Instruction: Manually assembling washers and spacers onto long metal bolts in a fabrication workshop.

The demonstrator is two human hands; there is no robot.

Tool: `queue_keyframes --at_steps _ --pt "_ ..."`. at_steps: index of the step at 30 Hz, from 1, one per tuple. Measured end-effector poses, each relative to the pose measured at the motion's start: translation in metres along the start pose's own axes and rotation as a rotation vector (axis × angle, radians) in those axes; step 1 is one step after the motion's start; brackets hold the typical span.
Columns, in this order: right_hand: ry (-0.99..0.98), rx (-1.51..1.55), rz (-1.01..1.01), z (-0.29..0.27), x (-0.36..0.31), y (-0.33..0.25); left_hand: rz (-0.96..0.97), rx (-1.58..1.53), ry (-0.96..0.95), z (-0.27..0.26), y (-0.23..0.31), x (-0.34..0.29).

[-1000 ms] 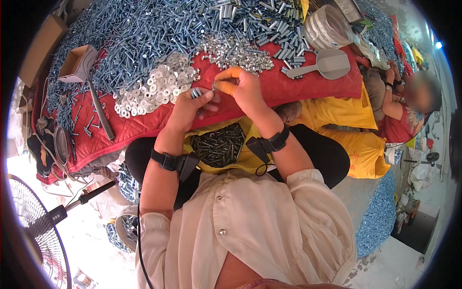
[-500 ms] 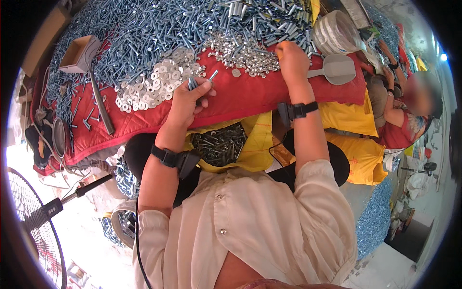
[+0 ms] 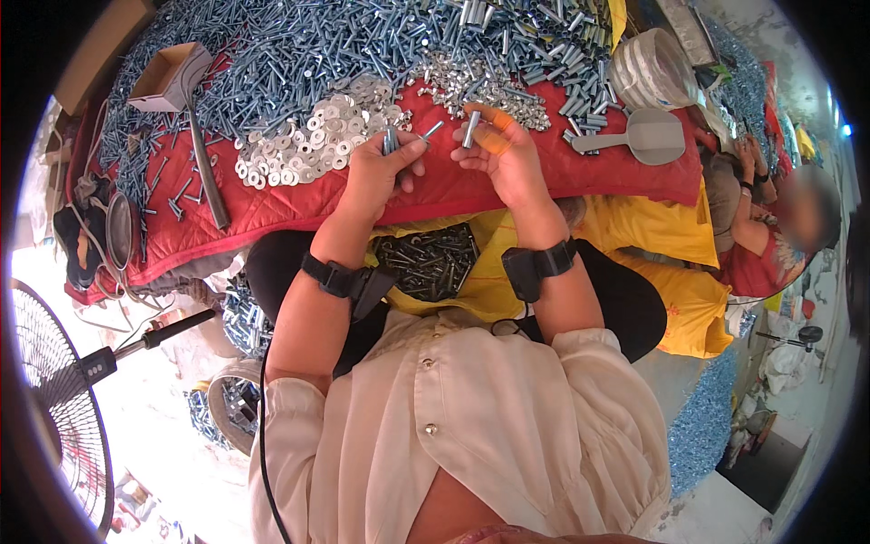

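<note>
My left hand point(image 3: 373, 181) is closed round a few bolts; the shank of one bolt point(image 3: 434, 131) sticks out toward the right, and another piece stands up by the index finger. Close beside it, my right hand point(image 3: 518, 174) pinches a short shiny metal sleeve point(image 3: 471, 129) upright, with orange coverings on its fingers. The bolt tip and the sleeve are near each other but apart. Behind the hands lie flat washers point(image 3: 292, 152), small nuts point(image 3: 458, 83) and a large heap of bolts point(image 3: 272, 54). More sleeves point(image 3: 580, 72) lie at the back right.
A red quilted cloth point(image 3: 299, 207) covers the work surface. At right are a grey scoop point(image 3: 656, 136) and a white bucket point(image 3: 648, 68); at left, a hammer point(image 3: 207, 172) and a small box point(image 3: 168, 80). A yellow bag point(image 3: 489, 258) holds dark bolts at my lap. A co-worker point(image 3: 757, 227) sits right.
My right hand has come from the nuts and sleeves at the back right to beside my left hand, now showing a sleeve. My left hand keeps its bolts. The view has shifted slightly.
</note>
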State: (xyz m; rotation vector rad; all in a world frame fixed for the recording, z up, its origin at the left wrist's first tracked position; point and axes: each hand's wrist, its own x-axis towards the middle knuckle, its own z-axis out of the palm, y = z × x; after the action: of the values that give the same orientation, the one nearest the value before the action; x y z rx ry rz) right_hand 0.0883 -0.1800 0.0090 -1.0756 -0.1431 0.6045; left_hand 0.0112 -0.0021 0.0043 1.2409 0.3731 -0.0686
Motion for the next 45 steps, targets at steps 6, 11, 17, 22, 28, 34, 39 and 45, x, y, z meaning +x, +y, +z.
queue_keyframes --at_steps 6,11,17,22,28,34,39,45 --pt "0.095 -0.599 -0.198 0.004 -0.007 -0.004 0.031 0.013 0.003 -0.003 0.000 0.000" --pt "0.143 -0.823 -0.338 0.002 -0.015 -0.007 -0.008 0.244 -0.010 -0.003 -0.001 0.001" --pt "0.004 -0.987 -0.363 0.004 -0.022 -0.012 -0.015 0.322 -0.070 0.008 0.001 -0.005" --pt "0.001 -0.777 -0.023 0.021 -0.019 -0.007 0.018 0.312 -0.175 0.011 -0.009 -0.005" --pt "0.136 -1.571 -0.580 0.002 0.036 -0.001 0.029 0.136 -0.013 0.000 -0.008 0.002" --pt "0.150 -1.549 -0.471 -0.007 0.048 0.006 -0.006 0.117 0.030 0.003 -0.004 0.001" --pt "0.069 -0.243 -0.100 0.011 0.026 -0.010 0.021 0.141 -0.008 0.002 0.000 0.003" --pt "0.199 -0.382 -0.050 0.017 0.006 -0.013 0.016 0.157 0.024 0.001 -0.006 0.005"
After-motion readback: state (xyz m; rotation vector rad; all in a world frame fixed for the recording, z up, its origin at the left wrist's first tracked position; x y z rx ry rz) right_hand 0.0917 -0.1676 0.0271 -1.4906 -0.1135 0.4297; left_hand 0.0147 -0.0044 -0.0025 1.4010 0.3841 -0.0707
